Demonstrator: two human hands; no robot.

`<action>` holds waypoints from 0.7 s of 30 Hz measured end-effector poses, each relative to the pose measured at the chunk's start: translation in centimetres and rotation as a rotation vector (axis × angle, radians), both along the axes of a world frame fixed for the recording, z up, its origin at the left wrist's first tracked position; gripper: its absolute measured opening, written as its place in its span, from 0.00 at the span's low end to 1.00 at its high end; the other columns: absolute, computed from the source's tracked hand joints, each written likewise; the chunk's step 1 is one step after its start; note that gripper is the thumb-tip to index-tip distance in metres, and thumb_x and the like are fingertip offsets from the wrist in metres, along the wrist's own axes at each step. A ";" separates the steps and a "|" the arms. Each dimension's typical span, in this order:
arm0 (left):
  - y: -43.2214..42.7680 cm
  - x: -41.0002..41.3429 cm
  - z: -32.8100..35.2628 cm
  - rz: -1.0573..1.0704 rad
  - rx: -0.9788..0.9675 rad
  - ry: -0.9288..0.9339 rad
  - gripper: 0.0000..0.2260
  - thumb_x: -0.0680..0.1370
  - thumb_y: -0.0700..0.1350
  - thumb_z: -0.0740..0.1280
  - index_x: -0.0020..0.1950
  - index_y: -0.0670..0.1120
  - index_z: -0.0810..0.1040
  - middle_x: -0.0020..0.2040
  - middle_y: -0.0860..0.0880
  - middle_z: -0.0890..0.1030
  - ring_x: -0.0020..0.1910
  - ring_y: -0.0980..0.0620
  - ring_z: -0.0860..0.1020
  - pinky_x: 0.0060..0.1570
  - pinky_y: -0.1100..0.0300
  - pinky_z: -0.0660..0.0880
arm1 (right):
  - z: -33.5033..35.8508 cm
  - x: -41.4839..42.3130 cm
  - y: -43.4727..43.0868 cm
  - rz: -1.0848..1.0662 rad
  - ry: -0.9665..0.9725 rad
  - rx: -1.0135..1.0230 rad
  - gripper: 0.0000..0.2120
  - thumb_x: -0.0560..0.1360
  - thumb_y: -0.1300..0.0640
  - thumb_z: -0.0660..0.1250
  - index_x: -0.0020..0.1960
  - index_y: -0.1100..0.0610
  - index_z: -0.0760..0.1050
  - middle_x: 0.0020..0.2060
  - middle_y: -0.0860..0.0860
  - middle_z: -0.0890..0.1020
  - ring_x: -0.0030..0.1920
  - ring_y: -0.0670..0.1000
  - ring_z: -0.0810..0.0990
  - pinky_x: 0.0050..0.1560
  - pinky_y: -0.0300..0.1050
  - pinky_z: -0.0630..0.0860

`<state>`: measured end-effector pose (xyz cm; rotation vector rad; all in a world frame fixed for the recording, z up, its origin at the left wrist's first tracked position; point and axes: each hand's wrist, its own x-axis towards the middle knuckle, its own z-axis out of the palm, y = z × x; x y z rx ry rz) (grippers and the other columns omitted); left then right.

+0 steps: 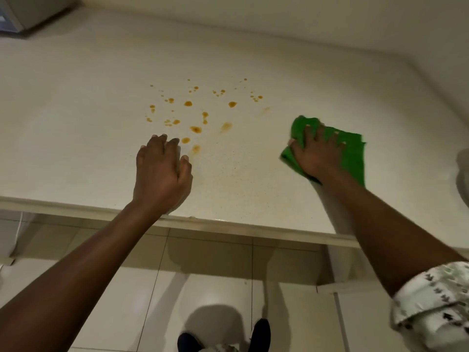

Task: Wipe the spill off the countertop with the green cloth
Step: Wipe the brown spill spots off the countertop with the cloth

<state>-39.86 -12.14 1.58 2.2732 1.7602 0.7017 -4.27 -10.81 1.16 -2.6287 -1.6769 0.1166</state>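
Orange-brown drops of the spill [196, 129] are scattered over the middle of the pale countertop [76, 110], some smeared faint at their right side. My right hand [318, 153] presses flat on the green cloth [351, 153], which lies crumpled on the counter to the right of the spill. My left hand [162, 171] rests on the counter just left of the nearest drops, fingers loosely together, holding nothing.
A grey appliance [28, 13] sits at the back left corner. The counter's front edge [228, 224] runs below my hands, with tiled floor [203, 288] and my shoes [260, 334] beneath. A grey rounded object [463, 179] shows at the right edge. The wall rises behind.
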 end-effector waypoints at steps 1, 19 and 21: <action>0.0 0.0 0.0 -0.007 0.000 0.006 0.27 0.81 0.52 0.54 0.75 0.39 0.71 0.75 0.36 0.71 0.77 0.38 0.67 0.76 0.38 0.62 | -0.2 -2.5 0.0 0.073 -0.005 0.007 0.37 0.80 0.32 0.39 0.83 0.50 0.45 0.83 0.60 0.48 0.79 0.73 0.50 0.76 0.76 0.48; 0.5 -9.5 0.5 0.072 -0.069 0.153 0.21 0.79 0.52 0.57 0.58 0.36 0.78 0.59 0.33 0.79 0.66 0.33 0.76 0.62 0.39 0.74 | -0.4 0.9 4.4 -0.012 0.008 0.023 0.30 0.83 0.36 0.44 0.83 0.45 0.51 0.83 0.56 0.54 0.79 0.72 0.51 0.74 0.76 0.49; 0.7 -9.5 0.1 0.072 -0.045 0.110 0.23 0.79 0.52 0.58 0.63 0.36 0.79 0.64 0.33 0.79 0.69 0.35 0.75 0.65 0.39 0.73 | -0.3 -1.7 7.0 -0.034 0.002 -0.008 0.32 0.81 0.34 0.42 0.82 0.46 0.50 0.83 0.57 0.53 0.78 0.75 0.51 0.73 0.78 0.49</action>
